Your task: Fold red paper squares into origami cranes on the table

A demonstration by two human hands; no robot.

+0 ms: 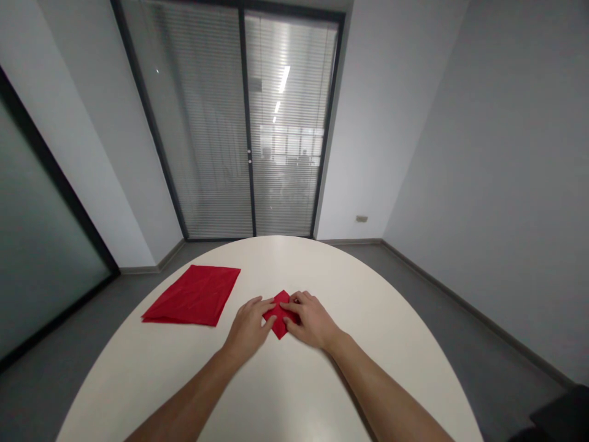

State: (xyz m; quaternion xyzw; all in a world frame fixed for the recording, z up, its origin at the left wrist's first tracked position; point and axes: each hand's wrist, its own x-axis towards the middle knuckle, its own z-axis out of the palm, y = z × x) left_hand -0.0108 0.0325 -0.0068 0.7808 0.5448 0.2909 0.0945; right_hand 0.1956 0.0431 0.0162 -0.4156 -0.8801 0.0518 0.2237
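Note:
A small folded red napkin (281, 315) lies on the round table in a diamond shape, one corner pointing away from me and one toward me. My left hand (252, 320) holds its left corner, with the fingers along the upper left edge and the thumb at the lower left. On the opposite side, my right hand (309, 318) grips the right part, its index finger and thumb resting on top of the red layers. The napkin's right corner is partly hidden under the right fingers. Further left lies a larger red napkin stack (196, 296), flat and untouched by either hand.
The round white table (368, 301) has a curved far edge. Beyond it stand glass panels with blinds (289, 184) in dark frames. Grey-white walls rise on both sides, with a socket (361, 218) low on the wall. A dark object (564, 414) shows at the lower right.

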